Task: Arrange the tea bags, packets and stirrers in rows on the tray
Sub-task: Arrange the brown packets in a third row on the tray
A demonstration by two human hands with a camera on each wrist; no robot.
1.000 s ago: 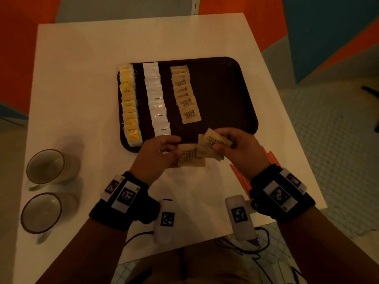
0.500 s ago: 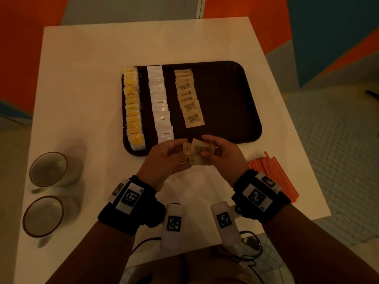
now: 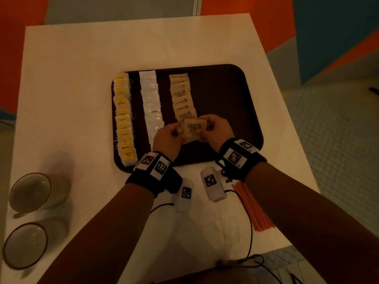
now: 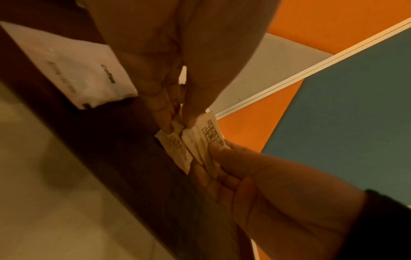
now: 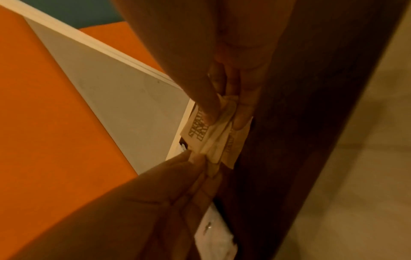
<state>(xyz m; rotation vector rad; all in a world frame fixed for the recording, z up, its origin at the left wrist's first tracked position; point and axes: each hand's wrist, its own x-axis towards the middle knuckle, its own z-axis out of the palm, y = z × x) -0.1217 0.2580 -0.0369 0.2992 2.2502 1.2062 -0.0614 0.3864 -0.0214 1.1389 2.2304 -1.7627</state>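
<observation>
A dark brown tray (image 3: pixel 231 99) lies on the white table and carries three rows: yellow tea bags (image 3: pixel 123 117), white coffee packets (image 3: pixel 151 103) and tan sugar packets (image 3: pixel 181 97). Over the near end of the tan row both hands hold a small stack of tan sugar packets (image 3: pixel 192 128) (image 4: pixel 200 142) (image 5: pixel 206 137). My left hand (image 3: pixel 168 136) pinches the stack's left edge between thumb and fingers. My right hand (image 3: pixel 215 128) pinches its right edge. Orange stirrers (image 3: pixel 254 210) lie on the table by my right forearm, partly hidden by it.
Two empty cups (image 3: pixel 30 191) (image 3: pixel 25 243) stand near the table's left front edge. The right half of the tray is bare. Cables (image 3: pixel 250 238) hang off the table's front edge. Beyond the table's right edge is tiled floor (image 3: pixel 332 140).
Both hands carried the tan packets from above the table's front forward over the tray, to the near end of the tan row. The fanned packets are now drawn together.
</observation>
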